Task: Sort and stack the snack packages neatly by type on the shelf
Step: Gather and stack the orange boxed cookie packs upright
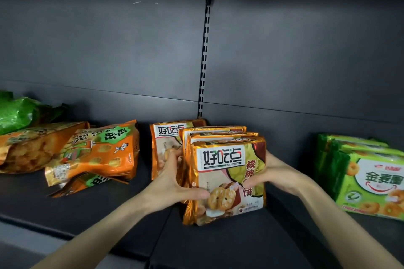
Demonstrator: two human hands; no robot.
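好吃点 on gold pack (227, 179), 金麦圈 on green pack (371, 183)

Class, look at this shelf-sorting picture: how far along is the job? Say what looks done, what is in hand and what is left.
Done: the green cracker packs sit stacked at the right. In hand: the left hand and right hand squeeze the gold biscuit packs upright together; one more biscuit pack stands behind. Left: the orange snack bags lie tumbled, with green bags at far left.
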